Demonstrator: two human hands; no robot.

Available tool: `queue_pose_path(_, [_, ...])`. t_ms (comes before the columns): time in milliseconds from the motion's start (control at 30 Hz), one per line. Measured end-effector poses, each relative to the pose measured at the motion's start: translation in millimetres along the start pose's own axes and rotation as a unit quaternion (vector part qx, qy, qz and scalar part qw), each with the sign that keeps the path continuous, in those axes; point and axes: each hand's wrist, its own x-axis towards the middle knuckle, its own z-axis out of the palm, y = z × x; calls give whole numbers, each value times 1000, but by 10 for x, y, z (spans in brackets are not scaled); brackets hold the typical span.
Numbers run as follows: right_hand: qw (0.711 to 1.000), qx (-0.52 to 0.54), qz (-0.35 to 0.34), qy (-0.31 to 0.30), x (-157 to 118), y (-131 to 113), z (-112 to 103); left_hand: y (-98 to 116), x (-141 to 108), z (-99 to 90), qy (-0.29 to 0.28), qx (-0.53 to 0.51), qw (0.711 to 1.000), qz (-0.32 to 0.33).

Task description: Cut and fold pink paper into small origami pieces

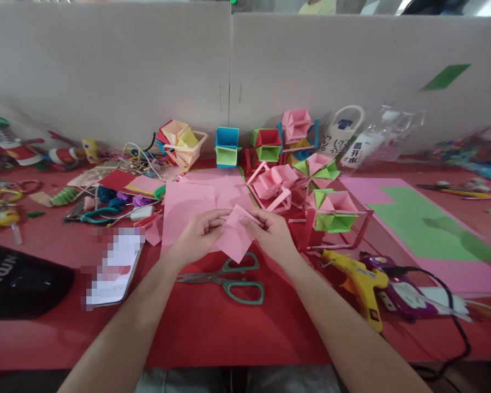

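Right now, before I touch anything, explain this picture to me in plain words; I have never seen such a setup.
No machine here: a person's bare left hand and right hand do the work. The single picture comes from a camera worn on the head, looking forward and down. Both hands hold a small pink paper. Nearer the person, scissors lie on the red table. A phone lies to the left, a yellow glue gun to the right. Colourful paper boxes stand toward the grey panel.
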Motion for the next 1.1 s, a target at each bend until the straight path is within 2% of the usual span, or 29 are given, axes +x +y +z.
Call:
queue_pose_path(367, [999,-17,-4,34,-19,-4,24,-15,11,75,38,34,999,-10])
queue_pose_path(500, [999,-43,-13,15,-26,1,21,-53,29,69,45,29,999,6])
queue_pose_path(567, [997,-63,-37,11,-34,8,20,-63,35,52,54,28,998,8])
queue_pose_path(733, [979,-136,-149,-21,-39,37,17,-52,36,15,93,54,994,-9])
queue_pose_path(833, [976,-134,-170,-31,-27,48,2,-43,29,-1,83,49,995,-10])
queue_pose_path(900, [986,-110,-129,-7,-20,45,-18,-29,21,-13,76,45,996,-14])
queue_pose_path(1000, [995,-83,-24,49,-10,24,-51,10,2,-22,55,38,997,-34])
queue_pose_path(1100, [999,-21,34,31,-1,-1,-62,31,-12,-13,22,11,998,-54])
